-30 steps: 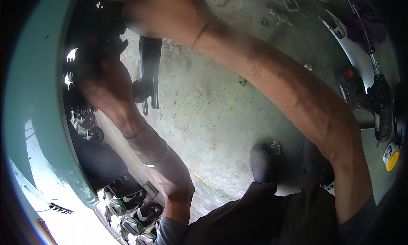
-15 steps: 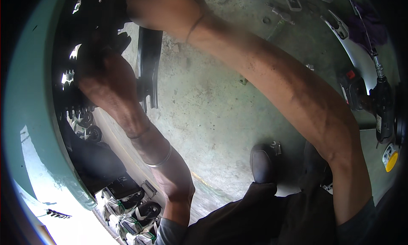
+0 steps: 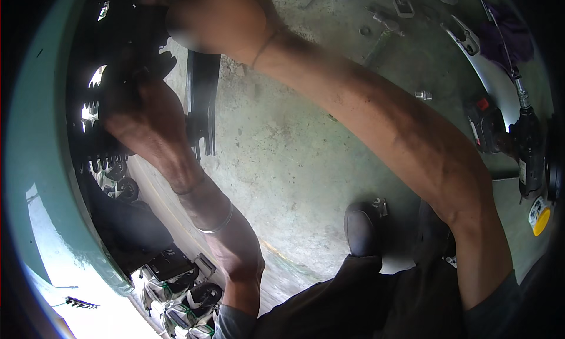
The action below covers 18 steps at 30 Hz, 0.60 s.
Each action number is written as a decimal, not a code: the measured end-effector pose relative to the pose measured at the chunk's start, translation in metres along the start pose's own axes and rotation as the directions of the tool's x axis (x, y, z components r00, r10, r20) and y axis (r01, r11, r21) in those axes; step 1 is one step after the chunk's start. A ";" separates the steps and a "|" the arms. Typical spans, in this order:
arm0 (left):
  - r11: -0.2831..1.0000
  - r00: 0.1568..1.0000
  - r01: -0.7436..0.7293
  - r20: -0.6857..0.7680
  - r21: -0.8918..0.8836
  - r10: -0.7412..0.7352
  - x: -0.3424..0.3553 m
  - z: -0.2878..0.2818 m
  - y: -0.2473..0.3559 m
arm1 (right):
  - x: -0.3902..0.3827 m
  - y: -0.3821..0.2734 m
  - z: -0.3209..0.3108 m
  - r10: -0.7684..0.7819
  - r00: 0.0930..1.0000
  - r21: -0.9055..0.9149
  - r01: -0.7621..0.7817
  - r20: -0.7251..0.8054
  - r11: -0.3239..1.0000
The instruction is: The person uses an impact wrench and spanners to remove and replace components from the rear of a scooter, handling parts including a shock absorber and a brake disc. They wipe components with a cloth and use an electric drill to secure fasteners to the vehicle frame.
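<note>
— Looking down from the head view, what are the hands doing?

— Both reach up into the dark underside of a teal vehicle body [image 3: 41, 162] that curves along the left edge of the picture. The left hand [image 3: 126, 89] is deep in shadow among black parts [image 3: 94, 57]; it is pressed against them, but I cannot tell whether its fingers are curled round anything or spread apart. A thin metal bangle [image 3: 218, 224] sits on that forearm.

— And the right hand?

— The right hand [image 3: 218, 21] is at the top edge, blurred, its fingers hidden behind the black parts. It looks bent inward, yet whether it grips something I cannot tell. A thin thread circles its wrist.

— Where is the piece they work on?

— At the upper left, above the concrete floor [image 3: 294, 162]. A black bracket [image 3: 200, 101] hangs down from it, between the two forearms, just beside the left wrist.

— What else lies about?

— On the floor near the right edge rests a black power tool [image 3: 527, 145] with a long bit; just left of it sits a battery pack [image 3: 485, 124] with a red button. A small bolt [image 3: 422, 95] lies near them. Loose metal fittings [image 3: 400, 1] lie by the top edge, a purple cloth [image 3: 506, 36] at the upper right. The person's black shoe [image 3: 362, 227] stands near the lower middle.
</note>
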<state>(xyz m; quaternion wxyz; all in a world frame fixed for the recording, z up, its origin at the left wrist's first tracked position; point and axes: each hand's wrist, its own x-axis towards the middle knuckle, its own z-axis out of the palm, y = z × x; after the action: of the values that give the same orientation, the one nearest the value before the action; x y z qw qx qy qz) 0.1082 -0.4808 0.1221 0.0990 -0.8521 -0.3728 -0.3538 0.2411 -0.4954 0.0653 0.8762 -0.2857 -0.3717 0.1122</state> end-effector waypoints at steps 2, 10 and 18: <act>0.999 1.000 -0.030 -0.007 0.013 0.031 0.000 0.001 0.006 | 0.004 0.009 0.006 0.062 0.998 0.037 -0.063 0.015 0.997; 0.979 0.986 -0.163 0.001 0.125 0.165 0.002 -0.002 -0.001 | -0.001 0.000 0.005 -0.043 0.997 -0.187 0.054 0.060 0.981; 0.969 0.974 -0.217 -0.039 0.120 0.223 0.003 -0.001 -0.006 | 0.001 0.005 0.012 -0.175 0.981 -0.457 0.193 0.083 0.868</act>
<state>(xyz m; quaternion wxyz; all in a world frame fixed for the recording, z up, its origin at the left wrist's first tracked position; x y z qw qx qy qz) 0.1043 -0.4754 0.1243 0.1964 -0.8715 -0.2931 -0.3406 0.2331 -0.4863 0.0693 0.7821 -0.4472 -0.4300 -0.0580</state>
